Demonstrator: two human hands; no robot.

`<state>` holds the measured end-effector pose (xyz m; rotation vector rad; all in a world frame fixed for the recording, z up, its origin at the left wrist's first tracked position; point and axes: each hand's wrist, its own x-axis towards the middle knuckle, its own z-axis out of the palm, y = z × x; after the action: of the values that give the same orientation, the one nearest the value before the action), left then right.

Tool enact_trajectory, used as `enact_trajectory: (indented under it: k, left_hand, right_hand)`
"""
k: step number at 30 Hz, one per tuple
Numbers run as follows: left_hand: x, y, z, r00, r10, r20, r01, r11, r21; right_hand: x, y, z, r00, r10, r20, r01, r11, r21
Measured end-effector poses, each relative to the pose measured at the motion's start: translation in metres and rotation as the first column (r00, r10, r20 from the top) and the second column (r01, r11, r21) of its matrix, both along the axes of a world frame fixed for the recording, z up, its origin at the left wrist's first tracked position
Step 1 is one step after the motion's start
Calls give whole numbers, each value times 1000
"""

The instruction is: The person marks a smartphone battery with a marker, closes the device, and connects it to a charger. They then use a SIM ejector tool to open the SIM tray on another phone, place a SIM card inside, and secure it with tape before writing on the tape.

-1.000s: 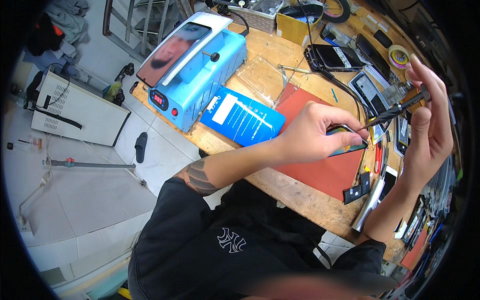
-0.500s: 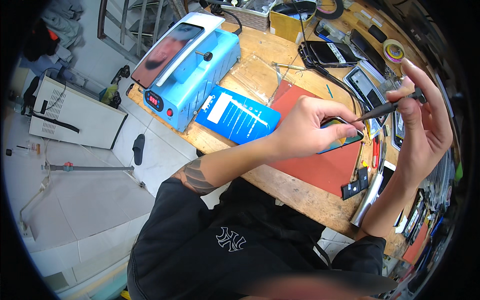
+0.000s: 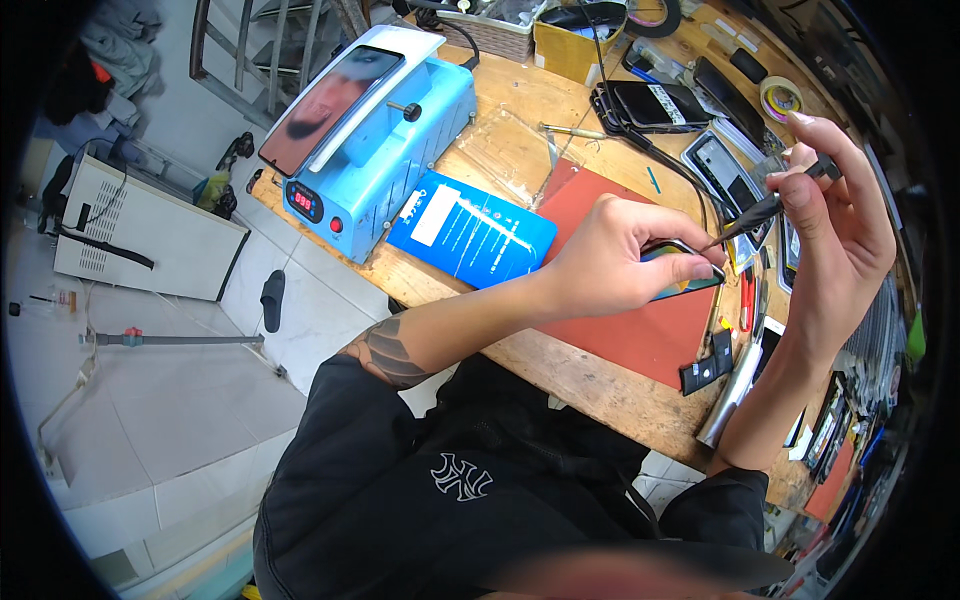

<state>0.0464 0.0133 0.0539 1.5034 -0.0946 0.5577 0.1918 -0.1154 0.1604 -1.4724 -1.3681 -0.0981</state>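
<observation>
My left hand (image 3: 622,255) is closed around a smartphone (image 3: 698,284) with a colourful screen, thumb across the front and fingers behind. Most of the phone is hidden by that hand. It is held over a reddish-brown mat (image 3: 630,345) on the wooden bench. In my right hand (image 3: 845,235) is a dark, slim screwdriver (image 3: 752,216), pinched by its handle with fingers at the rear end. Its thin tip points down-left to the phone's upper edge, close to my left fingertips. Whether the tip touches the phone I cannot tell.
A light-blue machine (image 3: 405,150) stands at the left with another phone (image 3: 332,98) on its top plate. Beside it lies a blue flat package (image 3: 478,235). Phones (image 3: 655,105), tape (image 3: 780,98), a black part (image 3: 708,362) and a silver tube (image 3: 730,395) crowd the right.
The screwdriver and my right hand have shifted slightly, with the tool a little steeper. My left hand still grips the phone in nearly the same place. The whole view has moved a little.
</observation>
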Motion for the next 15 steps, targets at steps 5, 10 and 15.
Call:
enact_trajectory:
  k: [5,10,15]
  left_hand:
    - [-1,-1,2,999,14,40,-16,998,58]
    - [0,-1,2,1000,15,6,-15,1000,-17]
    - [-1,-1,-1,1000,21,22,-20,999,-49]
  right_hand:
    - [-2,10,1,986,36,161,-52,995,91]
    - [2,18,7,968,161,194,-178,981,73]
    - [7,8,1,986,162,37,-163,986,32]
